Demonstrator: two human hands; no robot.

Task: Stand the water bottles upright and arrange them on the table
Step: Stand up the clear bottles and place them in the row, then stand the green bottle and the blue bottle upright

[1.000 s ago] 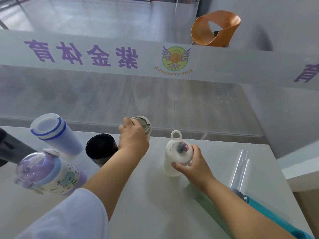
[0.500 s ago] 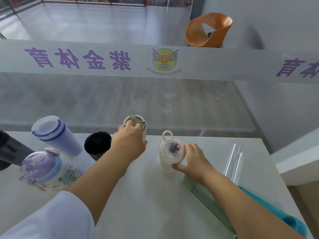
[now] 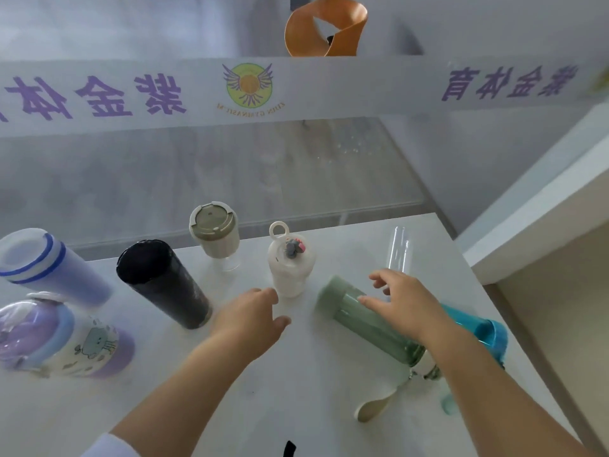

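Note:
Five bottles stand upright on the white table (image 3: 296, 390): a blue-striped lilac one (image 3: 49, 268), a purple cartoon one (image 3: 62, 338), a black tumbler (image 3: 161, 282), a beige-lidded cup (image 3: 216, 230) and a small white bottle (image 3: 290, 265). A green bottle (image 3: 369, 321) lies on its side, with a teal bottle (image 3: 478, 331) lying behind it and a clear one (image 3: 398, 247) beyond. My left hand (image 3: 250, 321) hovers open in front of the white bottle, holding nothing. My right hand (image 3: 405, 305) rests open on the green bottle, fingers spread.
A glass partition with a white banner and purple lettering (image 3: 131, 94) runs along the table's far edge. An orange chair (image 3: 326, 26) stands beyond it. A white ledge (image 3: 543, 206) borders the table on the right.
Both hands have let go of the beige-lidded cup and the white bottle, which now stand free. My right hand has moved right onto the lying green bottle. My left hand has drawn back.

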